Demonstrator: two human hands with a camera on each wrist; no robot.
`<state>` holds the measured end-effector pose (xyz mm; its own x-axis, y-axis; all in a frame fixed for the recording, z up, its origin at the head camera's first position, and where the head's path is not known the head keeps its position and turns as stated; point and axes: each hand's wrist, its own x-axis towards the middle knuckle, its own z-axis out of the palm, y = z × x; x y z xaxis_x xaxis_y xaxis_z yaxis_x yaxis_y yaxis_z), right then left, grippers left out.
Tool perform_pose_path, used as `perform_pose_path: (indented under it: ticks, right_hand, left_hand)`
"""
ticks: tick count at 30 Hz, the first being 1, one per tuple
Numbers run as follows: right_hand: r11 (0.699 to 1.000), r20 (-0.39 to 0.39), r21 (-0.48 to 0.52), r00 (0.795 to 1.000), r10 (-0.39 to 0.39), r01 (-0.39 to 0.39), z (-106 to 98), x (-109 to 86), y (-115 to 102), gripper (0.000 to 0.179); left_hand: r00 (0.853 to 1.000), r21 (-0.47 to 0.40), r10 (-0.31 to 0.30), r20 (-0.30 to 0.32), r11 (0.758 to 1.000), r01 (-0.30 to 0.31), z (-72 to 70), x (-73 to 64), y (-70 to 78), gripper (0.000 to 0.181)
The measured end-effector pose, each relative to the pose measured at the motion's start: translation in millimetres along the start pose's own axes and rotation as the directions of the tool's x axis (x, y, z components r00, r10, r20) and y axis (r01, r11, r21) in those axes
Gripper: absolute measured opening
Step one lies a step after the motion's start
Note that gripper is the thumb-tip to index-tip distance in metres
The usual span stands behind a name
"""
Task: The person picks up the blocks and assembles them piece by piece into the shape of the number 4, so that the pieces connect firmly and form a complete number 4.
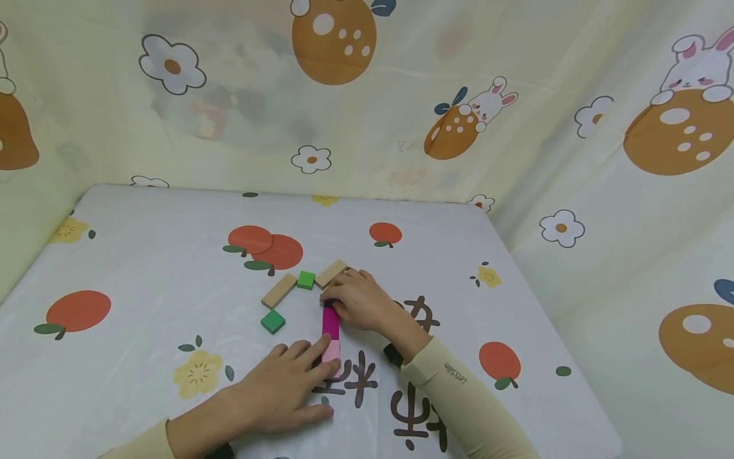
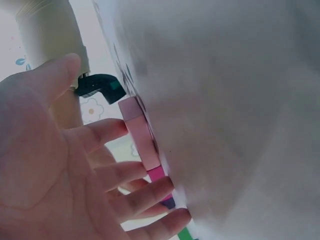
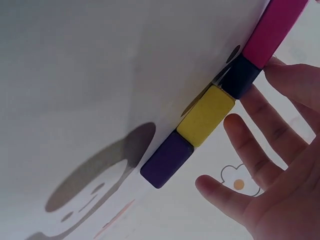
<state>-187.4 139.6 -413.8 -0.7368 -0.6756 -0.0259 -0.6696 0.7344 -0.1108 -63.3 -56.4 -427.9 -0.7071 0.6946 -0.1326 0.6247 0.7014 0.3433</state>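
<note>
In the head view my left hand (image 1: 281,389) lies low on the table, fingers extended, their tips along the pink block (image 1: 331,350) and magenta block (image 1: 331,322). The left wrist view shows fingertips against the side of the pink block (image 2: 141,140). My right hand (image 1: 364,303) pinches a dark blue cube (image 3: 241,76) with thumb and index finger at the far end of the magenta block (image 3: 275,32). Its other fingers are spread apart. Beyond the cube, a yellow block (image 3: 206,116) and a purple block (image 3: 167,160) continue the row.
Two wooden-coloured blocks (image 1: 279,291) and two green cubes (image 1: 273,321) form a bent line left of the right hand. The white tablecloth (image 1: 143,268) carries printed fruit and flowers. A patterned curtain (image 1: 373,127) hangs behind the table.
</note>
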Motion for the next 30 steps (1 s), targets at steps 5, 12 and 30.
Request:
perform_pose_path:
  ticks: [5,12,30]
  right_hand:
    - [1.0,0.003,0.004,1.0,0.003,-0.003,-0.5,-1.7,2.6,0.026]
    - [1.0,-0.007,0.007,1.0,0.01,-0.01,-0.3,-5.4,4.5,0.031]
    - [0.976,-0.084,-0.014,0.973,0.217,-0.219,-0.5,-19.0,12.4,0.037]
  left_hand:
    - [1.0,-0.008,0.001,0.0,1.0,-0.001,-2.6,4.9,0.1,0.066]
    - [1.0,0.011,0.026,-0.017,1.0,-0.026,-12.6,13.2,-3.8,0.054]
    - [0.989,0.039,-0.005,-0.148,0.999,0.011,-11.2,39.3,-17.8,0.079]
